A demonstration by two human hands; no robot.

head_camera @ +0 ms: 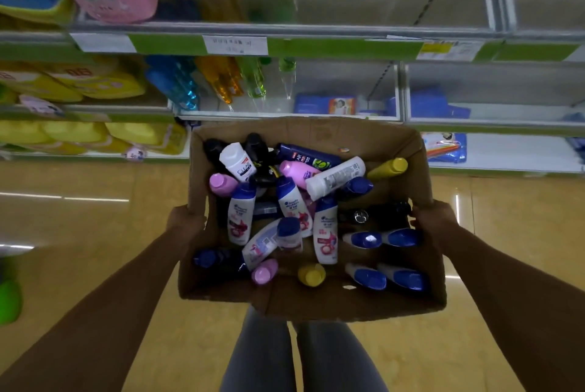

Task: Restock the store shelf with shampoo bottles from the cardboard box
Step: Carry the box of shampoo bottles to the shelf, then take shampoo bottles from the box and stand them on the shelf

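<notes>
**Operator:** Both hands carry the box (311, 299). My left hand (183, 220) wraps the left wall near its top edge, and my right hand (435, 220) does the same on the right wall. Each has fingers curled over the cardboard, so each grip is closed on the box and nothing else.

**Spotter:** Where are the bottles?

**Operator:** All in the box, in a loose pile. White bottles with blue caps (240, 217) lie across the middle, pink ones (264, 271) and yellow ones (311, 274) sit around them, and dark ones (256, 144) are at the far end. None is on the shelf (285, 44) yet, as far as I can judge.

**Spotter:** How do you want to do this step?

**Operator:** I am standing in front of the shelf with the box held above the floor (79, 233). I would keep the box level, because the pile is loose and a tilt would roll bottles against one wall. I would set it down on the floor close to the shelf before freeing a hand, since the cardboard looks soft and the near wall already sags.

**Spotter:** Which shelf?

**Operator:** I cannot tell. The view is blurred, and the labels are unreadable.
</notes>
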